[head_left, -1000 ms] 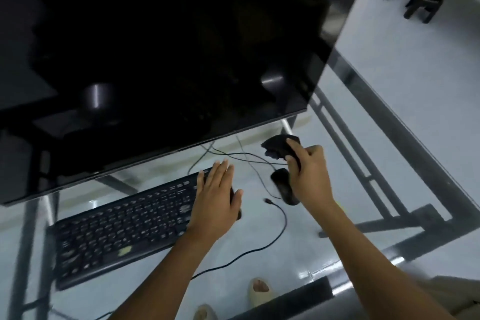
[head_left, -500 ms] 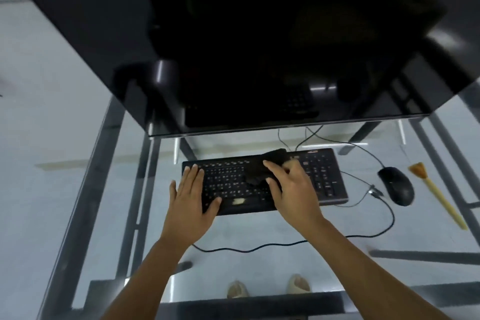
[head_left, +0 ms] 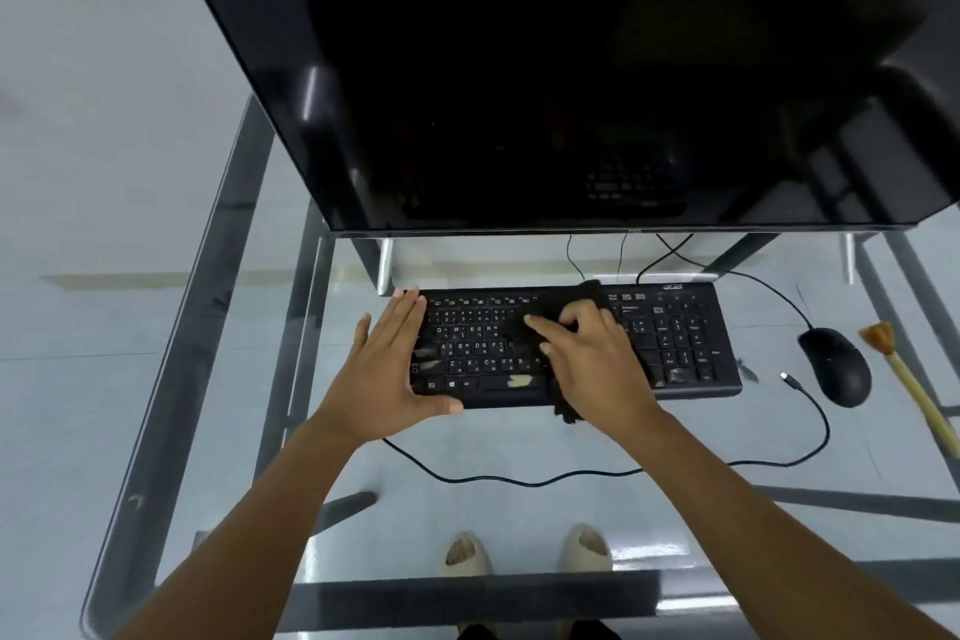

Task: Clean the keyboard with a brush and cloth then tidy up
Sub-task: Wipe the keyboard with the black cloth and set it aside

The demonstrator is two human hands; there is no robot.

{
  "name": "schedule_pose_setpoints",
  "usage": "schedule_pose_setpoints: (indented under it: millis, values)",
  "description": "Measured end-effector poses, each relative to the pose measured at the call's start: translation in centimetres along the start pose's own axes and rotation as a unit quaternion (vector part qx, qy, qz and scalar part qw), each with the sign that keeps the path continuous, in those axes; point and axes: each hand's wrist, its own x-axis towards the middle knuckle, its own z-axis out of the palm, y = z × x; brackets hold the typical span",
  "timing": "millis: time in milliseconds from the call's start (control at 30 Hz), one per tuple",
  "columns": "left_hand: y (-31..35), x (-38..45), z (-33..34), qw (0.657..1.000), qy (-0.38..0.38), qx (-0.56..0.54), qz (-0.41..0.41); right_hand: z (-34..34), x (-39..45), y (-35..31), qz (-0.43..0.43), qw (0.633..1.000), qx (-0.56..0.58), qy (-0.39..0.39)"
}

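Glass tabletop, clear, w/ dark metal frame; floor visible thru it.

L hand: open, fingers straight and together, palm down on L end of keyboard, thumb along the front edge. Grips nothing.

Keyboard: black, full-size w/ numpad, lies flat on tabletop below the monitor edge. Pale smudge on spacebar area; another worn patch low on numpad side.

Cloth: black, draped across keyboard mid-section, top corner reaching back edge, bottom end hanging past front edge onto glass.

R hand: palm down on cloth, fingers spread and bent, pressing it to the keys. Pressed flat rather than closed round it.

Monitor: large, black, screen off, fills upper frame; keyboard reflected faintly in it.

Cable: black, loops across glass in front of keyboard, loose plug end lying near the mouse.

Mouse: black, wired, just R of keyboard, not touching.

Brush: pale wood handle, tan bristles pointing away, lies on tabletop R of mouse, handle running to frame edge.

Pair of beige sandals on feet, seen thru glass, bottom centre.
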Motion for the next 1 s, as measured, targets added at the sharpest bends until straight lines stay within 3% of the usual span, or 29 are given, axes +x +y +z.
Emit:
schedule_pose_setpoints:
  millis: [167, 367, 567, 733, 900, 1000]
  values:
    - [-0.5, -0.2, -0.1, 1.0, -0.001, -0.004, 0.012, 0.8, -2.6, 0.8, 0.069, 0.995, 0.016, 0.072]
    - [-0.6, -0.1, -0.2, 1.0, 0.006, -0.016, 0.017, 3.0, -2.4, -4.7, 0.012, 0.998, 0.06, 0.014]
    - [-0.9, -0.2, -0.3, 1.0, 0.006, -0.019, 0.019, 1.7, -4.4, -0.7, 0.109, 0.991, 0.036, 0.072]
    - [-0.9, -0.1, -0.1, 1.0, 0.008, -0.014, 0.022, 3.4, -4.9, -5.7, 0.019, 0.999, 0.05, 0.003]
    - [-1.0, -0.3, -0.2, 0.999, 0.002, -0.023, 0.023, 1.9, -6.3, -1.7, 0.122, 0.989, 0.068, 0.048]
    - [-1.1, -0.2, -0.2, 0.999, 0.008, -0.023, 0.023, 2.7, -6.8, -3.8, 0.115, 0.99, 0.049, 0.071]
